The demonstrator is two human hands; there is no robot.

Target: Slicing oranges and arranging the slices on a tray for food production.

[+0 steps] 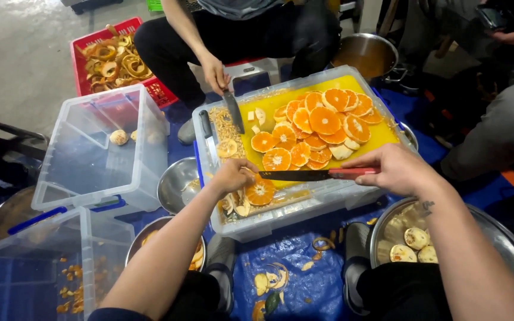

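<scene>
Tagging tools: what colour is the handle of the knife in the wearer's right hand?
Red, on the knife held in the right hand; the blade is dark. Head view.

Bare grey concrete floor (25, 47) gives way to a blue tarpaulin (304, 279), brightly and evenly lit.

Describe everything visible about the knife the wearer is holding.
The knife has a long dark blade and a red handle. It lies nearly level, pointing left across the near edge of the yellow cutting board. The right hand grips the handle; the left hand is at the blade's tip, beside an orange slice.
</scene>
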